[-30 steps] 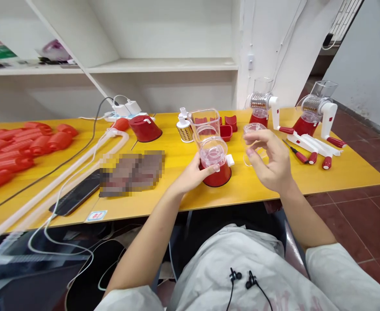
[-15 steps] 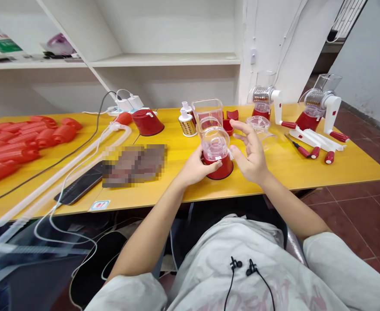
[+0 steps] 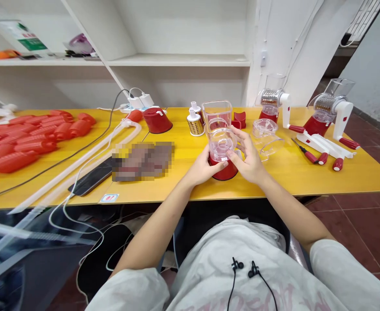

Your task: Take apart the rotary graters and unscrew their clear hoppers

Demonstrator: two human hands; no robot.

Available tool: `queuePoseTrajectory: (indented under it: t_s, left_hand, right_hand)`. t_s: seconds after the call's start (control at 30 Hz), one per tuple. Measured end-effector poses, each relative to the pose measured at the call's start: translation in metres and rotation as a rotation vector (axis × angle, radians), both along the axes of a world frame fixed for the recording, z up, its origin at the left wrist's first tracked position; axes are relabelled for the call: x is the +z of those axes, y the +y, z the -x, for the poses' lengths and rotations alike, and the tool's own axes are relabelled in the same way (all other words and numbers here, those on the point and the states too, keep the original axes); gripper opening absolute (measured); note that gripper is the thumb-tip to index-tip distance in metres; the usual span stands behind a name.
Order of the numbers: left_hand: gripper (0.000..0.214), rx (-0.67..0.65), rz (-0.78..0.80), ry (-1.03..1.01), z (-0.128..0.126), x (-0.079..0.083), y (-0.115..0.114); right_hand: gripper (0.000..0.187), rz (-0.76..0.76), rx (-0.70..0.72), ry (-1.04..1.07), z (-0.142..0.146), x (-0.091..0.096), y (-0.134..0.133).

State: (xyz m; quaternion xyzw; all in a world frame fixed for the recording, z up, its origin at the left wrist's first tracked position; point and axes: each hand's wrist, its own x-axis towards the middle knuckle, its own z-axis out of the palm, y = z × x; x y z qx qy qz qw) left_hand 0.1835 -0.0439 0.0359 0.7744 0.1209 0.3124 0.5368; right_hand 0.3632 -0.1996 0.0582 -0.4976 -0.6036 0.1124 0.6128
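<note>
In front of me stands a rotary grater body with a clear plastic hopper and housing (image 3: 218, 113) on a red base (image 3: 228, 172). My left hand (image 3: 203, 169) grips it from the left, with the thumb across the front where the clear part meets the red base. From the right, my right hand (image 3: 248, 156) holds the clear housing, thumb at the front and fingers behind its side. Just behind it are metal grating drums (image 3: 195, 124) with white tops and red plastic parts (image 3: 240, 119). Clear plastic pieces (image 3: 267, 136) lie right of my right hand.
Two assembled graters (image 3: 327, 110) stand at the right, near white crank handles (image 3: 326, 146) and a screwdriver (image 3: 305, 152). Another red base (image 3: 157, 120) sits at back left. Further left are a dark phone (image 3: 91, 178), cables, and many red plastic pieces (image 3: 31, 134).
My right hand has closed from spread fingers onto the clear housing. My left hand keeps its hold. The whole view has shifted slightly, so things appear further right.
</note>
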Motion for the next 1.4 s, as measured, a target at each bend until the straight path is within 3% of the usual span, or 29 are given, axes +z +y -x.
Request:
queuePoseTrajectory:
  t_s: [0.23,0.5,0.73,1.03,1.4]
  left_hand:
    - [0.111,-0.054,0.049,0.012,0.0,0.001,-0.001]
    - [0.115,-0.068,0.076,0.005,-0.001,0.001,0.0]
    - [0.127,-0.088,0.002,0.035,0.003,0.007,-0.002]
    - [0.121,-0.079,0.052,-0.013,-0.002,-0.002,-0.001]
    - [0.137,-0.122,0.029,0.047,0.001,-0.002,0.006]
  right_hand:
    - [0.081,-0.045,0.03,0.016,0.0,-0.006,0.002]
    - [0.088,0.01,0.002,0.008,0.0,-0.006,0.001]
    - [0.087,0.003,0.013,0.018,0.001,-0.006,0.0]
    - [0.089,0.002,-0.001,0.002,0.0,-0.008,0.003]
    - [0.085,-0.066,0.013,-0.045,-0.005,-0.015,0.007]
